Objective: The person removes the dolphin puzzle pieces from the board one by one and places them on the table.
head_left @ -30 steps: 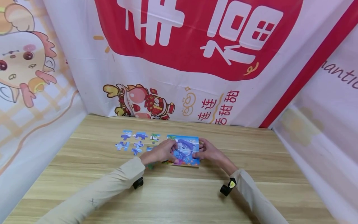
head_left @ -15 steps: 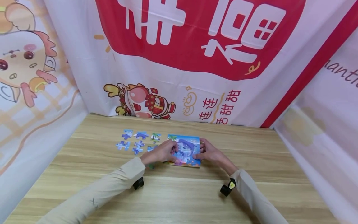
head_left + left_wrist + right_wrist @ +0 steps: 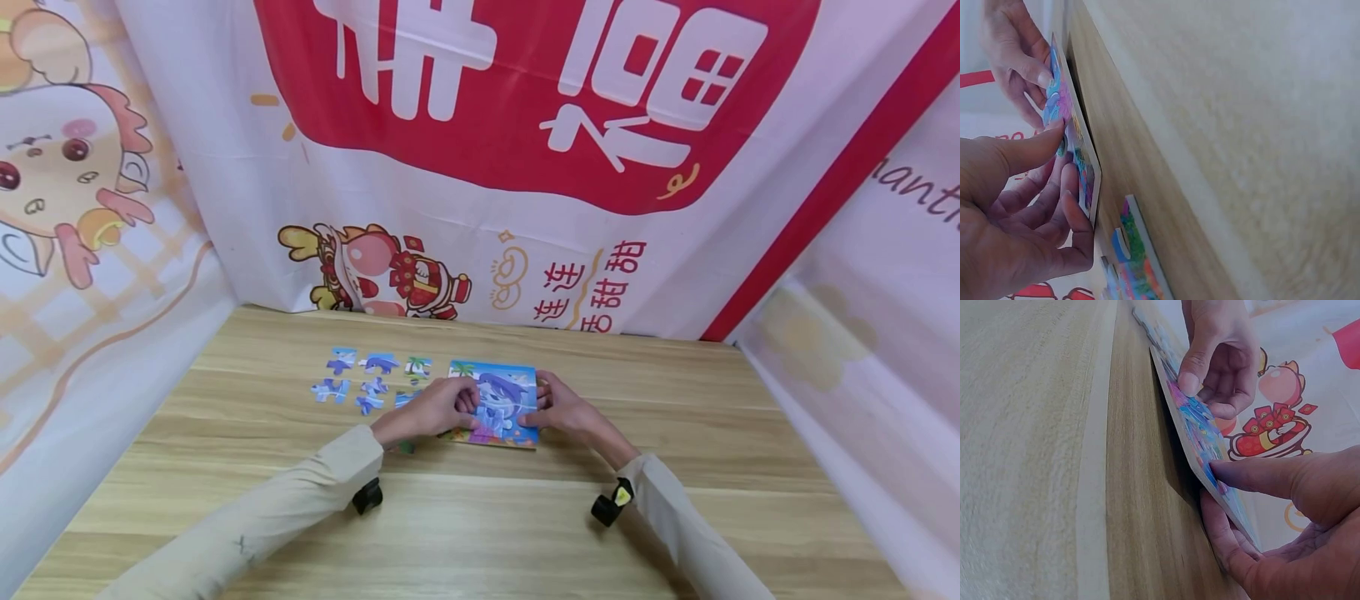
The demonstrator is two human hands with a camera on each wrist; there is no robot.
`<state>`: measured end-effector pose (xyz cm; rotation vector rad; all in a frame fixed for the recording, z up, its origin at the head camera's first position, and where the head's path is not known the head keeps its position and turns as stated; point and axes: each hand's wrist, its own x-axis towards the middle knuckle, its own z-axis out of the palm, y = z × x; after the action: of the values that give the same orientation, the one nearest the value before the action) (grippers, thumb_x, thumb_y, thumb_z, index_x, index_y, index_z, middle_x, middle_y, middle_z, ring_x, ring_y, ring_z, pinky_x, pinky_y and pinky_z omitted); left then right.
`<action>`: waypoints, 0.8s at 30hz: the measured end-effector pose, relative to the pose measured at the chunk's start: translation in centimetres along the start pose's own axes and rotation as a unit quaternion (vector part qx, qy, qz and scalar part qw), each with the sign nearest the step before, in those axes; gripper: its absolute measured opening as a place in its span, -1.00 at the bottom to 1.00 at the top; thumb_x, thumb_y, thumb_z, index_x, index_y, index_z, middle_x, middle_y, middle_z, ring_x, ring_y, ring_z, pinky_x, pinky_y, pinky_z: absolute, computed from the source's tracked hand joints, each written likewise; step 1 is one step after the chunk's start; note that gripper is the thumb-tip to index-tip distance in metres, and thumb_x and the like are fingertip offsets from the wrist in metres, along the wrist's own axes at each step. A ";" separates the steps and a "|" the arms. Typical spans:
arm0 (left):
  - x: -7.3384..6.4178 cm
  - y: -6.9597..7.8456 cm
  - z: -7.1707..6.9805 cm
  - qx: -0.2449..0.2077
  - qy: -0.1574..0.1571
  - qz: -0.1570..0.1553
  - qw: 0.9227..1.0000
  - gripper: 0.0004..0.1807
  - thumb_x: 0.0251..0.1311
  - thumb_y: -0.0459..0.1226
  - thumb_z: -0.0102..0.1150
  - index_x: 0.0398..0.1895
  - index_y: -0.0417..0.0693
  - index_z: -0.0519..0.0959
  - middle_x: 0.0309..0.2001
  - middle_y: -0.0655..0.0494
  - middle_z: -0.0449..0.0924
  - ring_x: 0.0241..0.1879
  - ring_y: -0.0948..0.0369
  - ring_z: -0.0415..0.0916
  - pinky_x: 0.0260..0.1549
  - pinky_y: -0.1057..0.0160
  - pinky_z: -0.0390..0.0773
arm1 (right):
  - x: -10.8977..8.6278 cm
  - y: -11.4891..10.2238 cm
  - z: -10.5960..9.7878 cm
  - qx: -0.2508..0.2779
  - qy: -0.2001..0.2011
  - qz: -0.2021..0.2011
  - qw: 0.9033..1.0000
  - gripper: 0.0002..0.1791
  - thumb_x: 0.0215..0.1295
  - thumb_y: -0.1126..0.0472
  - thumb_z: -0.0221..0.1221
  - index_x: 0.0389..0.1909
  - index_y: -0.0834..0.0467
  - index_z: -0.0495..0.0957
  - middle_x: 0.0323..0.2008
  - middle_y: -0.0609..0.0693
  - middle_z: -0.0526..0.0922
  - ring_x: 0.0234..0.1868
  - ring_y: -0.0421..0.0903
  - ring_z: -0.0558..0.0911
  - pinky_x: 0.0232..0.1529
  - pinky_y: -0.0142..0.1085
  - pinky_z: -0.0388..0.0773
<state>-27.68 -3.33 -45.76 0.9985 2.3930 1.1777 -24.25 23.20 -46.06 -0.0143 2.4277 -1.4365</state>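
A dolphin picture puzzle board (image 3: 517, 383) lies on the table, its right side tilted up a little. My right hand (image 3: 564, 408) grips its right edge, thumb on the picture and fingers beneath, as the right wrist view shows. Over the board's lower left part, my left hand (image 3: 442, 407) pinches a puzzle piece (image 3: 491, 421) between thumb and fingers. The fingers hide much of that piece, and I cannot tell whether it is seated or loose. The board's left edge is partly covered by the left hand.
Several loose puzzle pieces (image 3: 367, 387) lie left of the board, some partly behind the left wrist. A green-edged piece (image 3: 1138, 250) sits close to the left hand. Printed cloth (image 3: 480, 167) hangs behind and beside the wooden table (image 3: 480, 533).
The left thumb has risen slightly, and more of the puzzle piece at its tip shows. My right hand keeps its grip on the board's edge. The loose pieces have stayed put.
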 end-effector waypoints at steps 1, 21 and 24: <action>0.0 -0.1 0.0 -0.007 0.002 -0.001 1.000 -0.77 0.23 -0.43 0.44 -0.14 -0.28 0.58 -0.23 -0.04 0.65 -0.27 0.24 0.57 -0.22 0.38 0.61 | 0.0 0.0 0.0 0.002 -0.001 0.000 1.000 0.04 0.29 0.28 0.43 0.62 0.26 -0.01 0.13 0.23 0.44 0.04 0.06 0.47 -0.03 -0.27 0.53; -0.9 -0.3 -2.2 -0.248 0.048 -0.124 0.960 -0.65 0.43 -0.31 0.27 0.19 -0.28 0.56 -0.03 -0.13 0.68 -0.11 0.03 0.71 -0.01 -0.04 0.73 | 0.4 -0.4 -0.5 0.101 0.027 0.049 0.993 -0.14 0.38 0.31 0.34 0.58 0.27 0.11 0.08 0.21 0.47 -0.14 -0.05 0.56 -0.21 -0.27 0.66; -1.2 -0.4 -3.6 -0.268 0.050 -0.144 0.951 -0.65 0.46 -0.28 0.25 0.23 -0.22 0.56 -0.01 -0.11 0.67 -0.05 -0.01 0.70 0.05 -0.06 0.71 | 0.3 -0.2 -0.6 0.078 0.032 0.040 0.996 -0.10 0.34 0.30 0.39 0.58 0.27 0.11 0.10 0.26 0.52 -0.13 -0.04 0.58 -0.21 -0.30 0.65</action>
<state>-28.90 -6.42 -43.93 0.4093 2.0112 1.6572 -24.74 23.55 -45.71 0.1636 2.3299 -1.6080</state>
